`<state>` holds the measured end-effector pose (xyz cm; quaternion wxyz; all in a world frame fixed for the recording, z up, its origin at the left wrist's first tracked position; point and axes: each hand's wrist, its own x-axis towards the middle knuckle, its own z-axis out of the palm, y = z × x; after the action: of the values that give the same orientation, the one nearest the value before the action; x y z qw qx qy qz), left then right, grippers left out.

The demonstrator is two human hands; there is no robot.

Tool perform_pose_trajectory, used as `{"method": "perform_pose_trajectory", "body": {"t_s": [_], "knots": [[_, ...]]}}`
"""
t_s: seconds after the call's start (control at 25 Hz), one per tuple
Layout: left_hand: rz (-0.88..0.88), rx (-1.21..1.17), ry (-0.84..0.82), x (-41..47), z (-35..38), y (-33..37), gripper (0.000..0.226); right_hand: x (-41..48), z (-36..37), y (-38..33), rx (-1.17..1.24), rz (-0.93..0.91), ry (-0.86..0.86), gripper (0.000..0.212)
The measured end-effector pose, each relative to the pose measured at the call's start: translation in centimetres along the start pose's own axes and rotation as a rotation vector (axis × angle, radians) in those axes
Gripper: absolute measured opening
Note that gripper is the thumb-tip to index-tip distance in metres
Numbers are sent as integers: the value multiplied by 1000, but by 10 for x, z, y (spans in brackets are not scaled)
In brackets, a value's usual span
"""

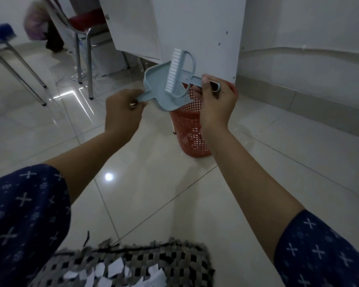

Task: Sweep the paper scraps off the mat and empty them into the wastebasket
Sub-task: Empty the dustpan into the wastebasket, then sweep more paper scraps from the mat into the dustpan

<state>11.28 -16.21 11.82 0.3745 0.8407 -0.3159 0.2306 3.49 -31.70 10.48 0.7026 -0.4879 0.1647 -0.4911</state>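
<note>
Left hand point(122, 112) grips plastic dustpan point(155, 83); mesh wastebasket point(193, 129) below

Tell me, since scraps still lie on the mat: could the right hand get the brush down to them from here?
Probably yes. The right hand holds the brush up over the wastebasket, and only bare floor lies between there and the paper scraps on the mat, close to the person.

The left hand point(122, 114) gripped the handle of the pale blue dustpan point(160, 88), held over the red mesh wastebasket point(192, 129). The right hand point(217, 104) held the brush point(174, 71), bristles inside the pan. White paper scraps point(114, 270) lay on the woven mat point(174, 264).
</note>
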Motion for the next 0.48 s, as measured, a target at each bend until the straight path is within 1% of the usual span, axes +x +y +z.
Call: {"method": "perform_pose_trajectory", "body": {"t_s": [0.12, 0.28, 0.36, 0.48], "knots": [[-92, -32, 26, -24, -40, -14, 34, -18, 9, -14, -7, 68, -98, 8], [-157, -88, -6, -68, -102, -41, 34, -48, 11, -31, 68, 310, -222, 5], [-178, -79, -46, -99, -133, -53, 34, -65, 8, -36, -7, 388, -285, 8], [-217, -68, -116, -142, -169, -72, 33, -94, 5, -41, -237, 454, -367, 6]]}}
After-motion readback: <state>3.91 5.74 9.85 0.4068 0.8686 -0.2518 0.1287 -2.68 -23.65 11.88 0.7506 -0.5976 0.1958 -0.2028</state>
